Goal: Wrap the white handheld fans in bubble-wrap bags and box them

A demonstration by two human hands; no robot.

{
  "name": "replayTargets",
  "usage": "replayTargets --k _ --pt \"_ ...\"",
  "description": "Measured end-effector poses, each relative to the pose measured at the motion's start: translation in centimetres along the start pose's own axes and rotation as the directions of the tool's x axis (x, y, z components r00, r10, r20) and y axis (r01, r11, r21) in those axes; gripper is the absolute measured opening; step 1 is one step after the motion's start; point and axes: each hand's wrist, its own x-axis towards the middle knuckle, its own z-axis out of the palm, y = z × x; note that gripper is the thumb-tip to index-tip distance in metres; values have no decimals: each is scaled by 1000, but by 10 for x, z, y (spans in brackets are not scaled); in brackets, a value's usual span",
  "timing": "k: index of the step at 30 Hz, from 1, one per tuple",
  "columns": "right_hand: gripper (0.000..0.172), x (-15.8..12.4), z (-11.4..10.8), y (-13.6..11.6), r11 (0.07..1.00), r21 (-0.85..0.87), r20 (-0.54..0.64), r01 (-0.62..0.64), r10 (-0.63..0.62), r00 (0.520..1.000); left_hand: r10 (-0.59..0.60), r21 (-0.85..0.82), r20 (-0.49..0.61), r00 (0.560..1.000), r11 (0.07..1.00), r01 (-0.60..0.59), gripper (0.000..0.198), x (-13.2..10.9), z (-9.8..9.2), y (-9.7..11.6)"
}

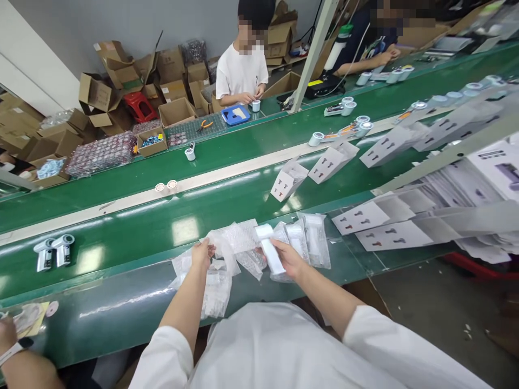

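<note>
My left hand (202, 254) is closed on the edge of a clear bubble wrap bag (225, 246) above the bench edge. My right hand (287, 257) holds a white T-shaped device (271, 251) by its side, close to the bag's right side. The device and the bag look separate at their main parts. Right of my right hand lie several bubble-wrapped devices (316, 237) in a row. More bubble wrap (217, 292) lies below my left hand, at the front of the bench.
White boxes (286, 181) stand on the green belt (141, 227); flattened cartons (389, 232) pile at right. Two devices (62, 249) lie at left. A person in white (243, 75) works across; another person's arm (28, 367) shows at lower left.
</note>
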Motion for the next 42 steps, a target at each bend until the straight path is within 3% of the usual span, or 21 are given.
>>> replayTargets --k 2,3,4,6,7,9,11,13,15,16,19,21,23,25,27,30,33,34,36,39,42 --pt "14 22 5 7 1000 -16 -58 2 -3 998 83 7 -37 996 997 -83 22 -4 -8 -9" --pt "14 31 5 12 1000 -19 -81 -5 4 997 190 69 -31 981 980 -187 21 -11 -13 -16" --pt "14 38 4 17 1000 -19 -102 -10 8 995 332 177 18 943 927 -330 19 -19 -18 -24" --pt "14 44 0 28 1000 -24 -141 -18 14 990 573 443 263 776 643 -625 20 -38 -25 -44" --pt "13 44 -2 33 999 -27 -157 -20 16 988 599 545 410 688 444 -711 25 -46 -26 -53" --pt "12 40 -6 41 999 -32 -178 -24 18 984 518 657 601 609 115 -745 40 -56 -21 -68" --pt "11 33 -7 46 999 -36 -191 -33 25 981 416 694 674 610 -74 -716 43 -56 -11 -75" --pt "12 24 -7 47 999 -33 -201 -42 35 979 354 688 708 611 -147 -711 32 -49 -2 -71" --pt "13 12 -6 43 999 -23 -210 -42 36 977 378 695 687 621 -91 -713 25 -40 1 -59" --pt "14 4 -6 40 999 -14 -202 -41 37 979 423 704 645 636 -6 -710 21 -36 0 -52" --pt "18 -24 -4 32 995 31 -54 -92 93 994 549 639 421 722 385 -666 19 -32 -7 -28" --pt "23 -44 2 32 981 28 138 -194 188 972 586 547 305 751 537 -642 22 -38 -9 -16" --pt "29 -58 14 37 961 -30 317 -276 271 909 645 521 280 711 520 -677 22 -49 -9 -8" --pt "32 -63 31 46 954 -87 440 -286 295 848 715 535 324 620 402 -743 20 -62 -6 -4" --pt "34 -61 47 53 960 -94 492 -262 274 826 746 531 389 541 298 -793 18 -73 -6 -2" --pt "31 -50 62 53 974 -62 452 -220 224 863 752 512 440 491 239 -825 19 -80 -15 2" --pt "23 -47 61 38 991 -64 352 -114 130 927 774 497 408 484 257 -829 23 -77 -33 8" --pt "20 -49 58 31 996 -62 320 -67 84 944 770 482 389 505 297 -824 24 -75 -39 9" --pt "18 -57 52 20 999 -50 288 5 9 958 727 430 340 597 444 -786 23 -72 -47 13" --pt "25 -73 51 23 990 -130 376 -56 102 921 599 288 268 755 698 -656 17 -79 -48 15" --pt "32 -82 63 44 969 -207 469 -133 218 856 514 102 294 806 821 -562 12 -98 -40 12"
